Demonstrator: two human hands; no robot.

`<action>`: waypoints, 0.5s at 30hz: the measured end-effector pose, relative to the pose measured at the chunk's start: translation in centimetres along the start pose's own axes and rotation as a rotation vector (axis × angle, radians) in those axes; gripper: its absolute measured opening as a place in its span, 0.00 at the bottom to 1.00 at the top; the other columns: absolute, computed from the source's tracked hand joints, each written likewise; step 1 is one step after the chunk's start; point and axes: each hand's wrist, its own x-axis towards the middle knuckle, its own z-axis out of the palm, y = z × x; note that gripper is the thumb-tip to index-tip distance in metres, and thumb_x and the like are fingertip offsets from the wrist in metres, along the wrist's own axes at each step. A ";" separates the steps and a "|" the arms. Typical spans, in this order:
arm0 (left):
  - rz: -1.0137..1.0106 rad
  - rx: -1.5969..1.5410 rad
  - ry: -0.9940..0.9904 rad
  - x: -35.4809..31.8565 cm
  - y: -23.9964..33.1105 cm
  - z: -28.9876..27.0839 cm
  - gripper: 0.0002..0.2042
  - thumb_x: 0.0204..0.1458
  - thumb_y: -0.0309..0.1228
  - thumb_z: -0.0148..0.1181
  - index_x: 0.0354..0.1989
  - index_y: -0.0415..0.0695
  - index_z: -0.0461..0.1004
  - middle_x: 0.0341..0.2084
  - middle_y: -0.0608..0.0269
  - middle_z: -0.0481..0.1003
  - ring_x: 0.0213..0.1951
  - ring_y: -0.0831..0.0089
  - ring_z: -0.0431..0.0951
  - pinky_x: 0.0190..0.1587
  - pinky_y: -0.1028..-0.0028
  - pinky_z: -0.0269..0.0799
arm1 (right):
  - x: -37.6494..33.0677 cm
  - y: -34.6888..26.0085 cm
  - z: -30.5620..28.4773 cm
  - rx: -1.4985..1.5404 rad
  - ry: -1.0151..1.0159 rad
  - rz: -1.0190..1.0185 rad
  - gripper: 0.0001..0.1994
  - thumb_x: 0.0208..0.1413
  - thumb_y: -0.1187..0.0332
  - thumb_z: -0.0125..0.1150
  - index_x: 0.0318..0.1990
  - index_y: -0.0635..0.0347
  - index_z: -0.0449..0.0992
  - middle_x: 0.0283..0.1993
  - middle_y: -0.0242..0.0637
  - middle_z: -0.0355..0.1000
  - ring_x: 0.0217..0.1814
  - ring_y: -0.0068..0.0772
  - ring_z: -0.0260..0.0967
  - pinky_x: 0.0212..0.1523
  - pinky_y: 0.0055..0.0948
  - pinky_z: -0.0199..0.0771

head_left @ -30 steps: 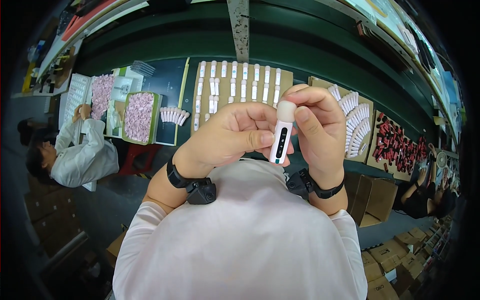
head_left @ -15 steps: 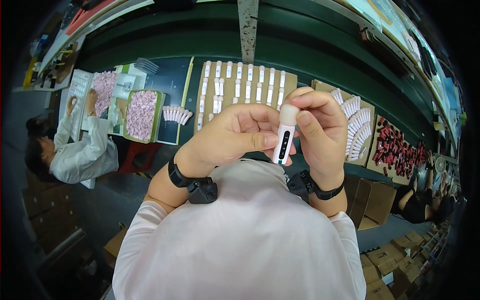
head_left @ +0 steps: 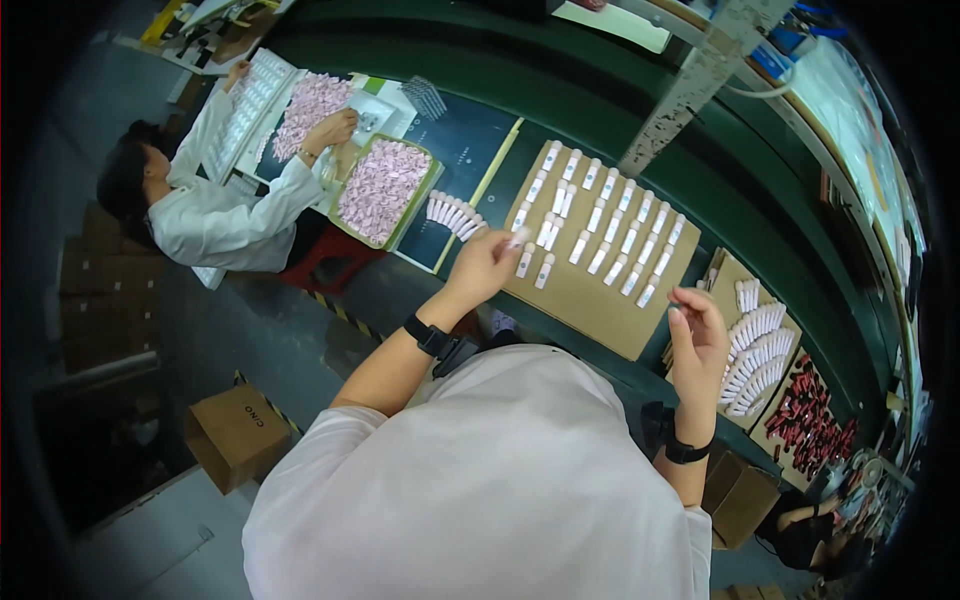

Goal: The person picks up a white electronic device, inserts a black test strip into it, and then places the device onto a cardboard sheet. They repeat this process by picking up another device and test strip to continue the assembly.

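Your left hand (head_left: 483,268) seems to pinch a blurred pale stick (head_left: 518,239), axis unclear, by the cardboard's (head_left: 590,310) left edge; your right hand (head_left: 702,350), opposite, gapes empty

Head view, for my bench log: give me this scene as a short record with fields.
Left hand: seems to pinch a pale piece, blurred
Right hand: open, empty, near the cardboard sheet
On sheet: spaced rows of white wands
Farther left: bin of pink parts; co-worker in white
Farther right: fanned white pieces; red-and-black pieces
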 end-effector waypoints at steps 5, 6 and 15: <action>-0.104 0.295 0.253 -2.2 -9.7 -0.1 0.09 0.46 0.28 0.63 0.35 0.39 0.74 0.27 0.54 0.72 0.29 0.57 0.74 0.33 0.66 0.71 | -1.9 1.9 0.0 -0.041 -0.009 0.195 0.11 0.59 0.76 0.55 0.48 0.67 0.71 0.45 0.33 0.69 0.43 0.20 0.63 0.46 0.18 0.63; -0.149 0.329 0.260 -2.4 -10.8 0.0 0.09 0.45 0.28 0.63 0.34 0.40 0.74 0.28 0.53 0.72 0.30 0.55 0.74 0.33 0.65 0.71 | -2.2 2.0 0.2 -0.056 -0.007 0.243 0.11 0.59 0.76 0.55 0.49 0.67 0.71 0.44 0.32 0.70 0.42 0.19 0.63 0.45 0.18 0.63; -0.080 0.674 0.206 1.1 -13.0 0.8 0.12 0.41 0.27 0.62 0.37 0.43 0.74 0.37 0.53 0.72 0.42 0.54 0.71 0.44 0.61 0.66 | -3.7 1.0 1.2 -0.248 0.007 0.294 0.11 0.59 0.76 0.55 0.48 0.66 0.71 0.42 0.33 0.72 0.41 0.19 0.64 0.44 0.17 0.64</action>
